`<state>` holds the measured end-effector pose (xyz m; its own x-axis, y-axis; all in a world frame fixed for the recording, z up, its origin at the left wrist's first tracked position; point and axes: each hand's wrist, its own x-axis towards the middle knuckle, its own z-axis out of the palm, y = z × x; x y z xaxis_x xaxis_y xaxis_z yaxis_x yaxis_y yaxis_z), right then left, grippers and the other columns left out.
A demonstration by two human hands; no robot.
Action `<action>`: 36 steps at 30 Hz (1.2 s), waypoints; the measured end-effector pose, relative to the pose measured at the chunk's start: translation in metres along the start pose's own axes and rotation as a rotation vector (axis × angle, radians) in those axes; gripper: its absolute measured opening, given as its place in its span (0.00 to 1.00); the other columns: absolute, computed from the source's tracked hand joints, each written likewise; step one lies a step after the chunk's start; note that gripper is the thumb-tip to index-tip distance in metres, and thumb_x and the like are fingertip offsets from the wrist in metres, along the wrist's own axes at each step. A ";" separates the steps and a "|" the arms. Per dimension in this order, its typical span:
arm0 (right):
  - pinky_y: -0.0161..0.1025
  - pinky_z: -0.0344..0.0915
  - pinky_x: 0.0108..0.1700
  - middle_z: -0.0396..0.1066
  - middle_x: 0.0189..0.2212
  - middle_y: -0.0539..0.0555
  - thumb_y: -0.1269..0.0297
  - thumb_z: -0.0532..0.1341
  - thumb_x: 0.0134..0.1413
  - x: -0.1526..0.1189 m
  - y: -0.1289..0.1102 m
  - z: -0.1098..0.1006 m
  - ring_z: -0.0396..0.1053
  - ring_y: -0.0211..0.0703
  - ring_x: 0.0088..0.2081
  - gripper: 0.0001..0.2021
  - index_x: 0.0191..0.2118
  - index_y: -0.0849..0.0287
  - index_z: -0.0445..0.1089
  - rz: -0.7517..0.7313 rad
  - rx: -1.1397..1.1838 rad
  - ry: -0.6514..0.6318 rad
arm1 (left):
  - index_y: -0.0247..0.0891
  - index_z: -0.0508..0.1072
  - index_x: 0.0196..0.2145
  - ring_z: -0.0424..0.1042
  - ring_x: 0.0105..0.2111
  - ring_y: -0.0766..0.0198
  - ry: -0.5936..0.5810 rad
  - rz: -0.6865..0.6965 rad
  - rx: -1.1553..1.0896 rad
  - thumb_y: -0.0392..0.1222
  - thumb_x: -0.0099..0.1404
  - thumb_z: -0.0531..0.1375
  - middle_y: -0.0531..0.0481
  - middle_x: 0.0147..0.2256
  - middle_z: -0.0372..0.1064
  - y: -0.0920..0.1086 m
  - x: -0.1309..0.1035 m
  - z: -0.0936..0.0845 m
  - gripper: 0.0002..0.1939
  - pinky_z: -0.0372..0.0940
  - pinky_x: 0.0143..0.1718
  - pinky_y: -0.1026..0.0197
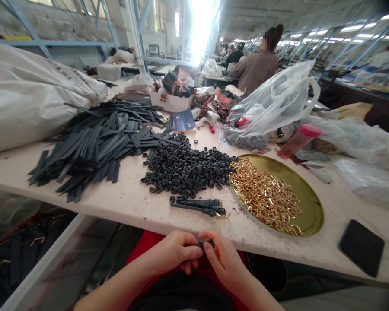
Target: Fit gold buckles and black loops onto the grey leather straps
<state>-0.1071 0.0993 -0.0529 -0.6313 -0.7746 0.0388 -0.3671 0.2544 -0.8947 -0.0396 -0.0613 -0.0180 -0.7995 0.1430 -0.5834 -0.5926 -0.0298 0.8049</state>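
Observation:
At the table's front edge, my left hand (183,250) and my right hand (223,257) meet, fingers closed in a pinch. A dark strap piece (201,245) shows between the fingertips, mostly hidden by them. Something small and reddish shows by my right fingers, too small to name. Just beyond my hands lies a small bundle of black straps (194,207) with gold buckles at the right end. Behind it is a heap of small black loops (184,168). To the right, gold buckles (266,196) fill much of a round gold-coloured tray (306,207).
Long black strips (97,142) are piled at the left beside a large white sack (29,95). A dark phone-like slab (361,247) lies at the right. Further back are a blue booklet (183,120), a pink-capped container (300,140) and a clear plastic bag (275,99). A person (259,65) sits beyond.

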 end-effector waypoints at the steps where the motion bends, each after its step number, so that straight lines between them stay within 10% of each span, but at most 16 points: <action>1: 0.40 0.59 0.37 0.69 0.33 0.53 0.63 0.50 0.58 0.001 0.001 0.000 0.66 0.44 0.35 0.09 0.43 0.55 0.63 -0.010 -0.012 -0.006 | 0.34 0.65 0.22 0.60 0.15 0.73 0.004 0.005 0.019 0.47 0.52 0.57 0.55 0.19 0.65 0.000 0.002 -0.001 0.12 0.50 0.17 0.70; 10: 0.38 0.60 0.33 0.66 0.28 0.51 0.60 0.50 0.57 0.014 0.010 0.002 0.64 0.42 0.29 0.10 0.42 0.55 0.63 0.070 0.144 0.091 | 0.34 0.67 0.20 0.50 0.13 0.74 -0.029 0.074 0.199 0.49 0.58 0.52 0.60 0.12 0.54 0.015 0.001 -0.018 0.17 0.45 0.17 0.69; 18: 0.38 0.60 0.32 0.65 0.26 0.51 0.60 0.47 0.59 0.023 0.003 0.001 0.63 0.42 0.28 0.12 0.44 0.55 0.61 0.072 0.110 0.103 | 0.35 0.67 0.24 0.58 0.16 0.72 0.003 0.154 0.303 0.45 0.60 0.50 0.56 0.19 0.63 0.013 0.023 -0.017 0.14 0.52 0.18 0.70; 26: 0.53 0.54 0.51 0.66 0.45 0.60 0.61 0.54 0.54 0.043 0.026 -0.021 0.60 0.53 0.48 0.14 0.45 0.56 0.65 -0.054 -0.296 0.462 | 0.38 0.66 0.44 0.64 0.43 0.57 0.495 0.481 1.180 0.36 0.61 0.52 0.44 0.44 0.66 0.022 0.050 -0.022 0.13 0.57 0.43 0.58; 36: 0.53 0.49 0.55 0.59 0.52 0.63 0.52 0.46 0.56 0.053 0.046 -0.002 0.55 0.53 0.54 0.24 0.52 0.63 0.58 0.079 0.048 0.538 | 0.30 0.70 0.32 0.65 0.37 0.53 0.502 0.551 1.523 0.33 0.62 0.50 0.39 0.32 0.68 0.041 0.076 -0.009 0.09 0.58 0.39 0.52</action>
<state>-0.1591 0.0709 -0.0910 -0.9209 -0.3449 0.1816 -0.2807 0.2635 -0.9229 -0.1256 -0.0610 -0.0304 -0.9907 0.1278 0.0473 0.1320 0.9861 0.1011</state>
